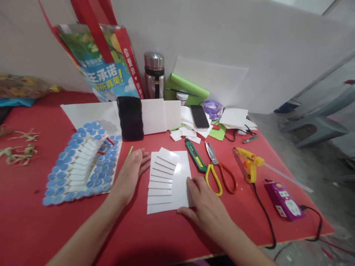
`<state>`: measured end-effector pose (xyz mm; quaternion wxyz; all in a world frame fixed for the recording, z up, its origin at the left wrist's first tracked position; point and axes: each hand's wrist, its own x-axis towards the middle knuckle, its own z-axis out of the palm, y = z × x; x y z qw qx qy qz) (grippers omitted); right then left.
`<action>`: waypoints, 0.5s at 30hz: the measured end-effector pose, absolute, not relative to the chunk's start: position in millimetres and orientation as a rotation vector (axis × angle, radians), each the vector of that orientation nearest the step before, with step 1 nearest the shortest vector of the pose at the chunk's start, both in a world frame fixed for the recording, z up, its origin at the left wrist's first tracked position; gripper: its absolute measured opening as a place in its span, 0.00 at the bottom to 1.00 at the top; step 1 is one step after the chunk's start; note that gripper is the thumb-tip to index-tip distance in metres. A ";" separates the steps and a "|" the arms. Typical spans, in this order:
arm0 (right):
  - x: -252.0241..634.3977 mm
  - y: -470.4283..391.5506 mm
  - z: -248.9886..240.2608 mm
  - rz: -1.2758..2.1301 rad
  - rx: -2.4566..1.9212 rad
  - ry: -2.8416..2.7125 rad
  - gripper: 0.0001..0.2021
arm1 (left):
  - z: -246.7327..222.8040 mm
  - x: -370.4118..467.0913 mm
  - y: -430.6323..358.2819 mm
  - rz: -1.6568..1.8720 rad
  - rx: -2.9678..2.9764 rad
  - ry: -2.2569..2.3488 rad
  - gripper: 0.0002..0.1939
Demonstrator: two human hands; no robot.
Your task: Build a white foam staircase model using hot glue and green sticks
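Note:
A white rectangular board [181,166] lies on the red table, with several overlapping white strips [161,181] fanned up its left part like stairs. My right hand [206,207] rests at the board's right edge, thumb and fingers apart, fingertips touching it. My left hand [131,173] is just left of the board, fingers stretched toward its edge and holding nothing visible. Beside that hand lies a thin green strip [129,153]. Farther left is a model [83,162] covered in blue round pieces, with a curved run of white steps.
Right of the board lie a green utility knife [195,155], scissors [213,159], a yellow glue gun [251,166] and a purple power socket [285,203]. Behind are a black case [131,118], a phone [199,116], paper scraps [184,133], a steel flask [154,75] and a shopping bag [108,74].

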<state>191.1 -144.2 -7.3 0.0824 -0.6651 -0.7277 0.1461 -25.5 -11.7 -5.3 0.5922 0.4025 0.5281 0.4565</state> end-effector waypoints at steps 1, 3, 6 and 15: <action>191.6 -144.1 -7.5 0.432 -1.981 -2.187 0.40 | -2.8 -25.6 -10.4 1.057 0.931 1.249 0.29; 192.9 -143.8 -8.4 0.411 -1.958 -2.210 0.41 | 0.9 -26.9 -6.0 1.034 0.939 1.279 0.30; 195.1 -143.0 -10.3 0.368 -1.923 -2.232 0.41 | 0.8 -29.4 4.6 0.998 1.032 1.303 0.32; 197.8 -139.2 -11.9 0.372 -1.906 -2.262 0.40 | -22.0 -23.7 13.0 1.086 1.156 1.228 0.35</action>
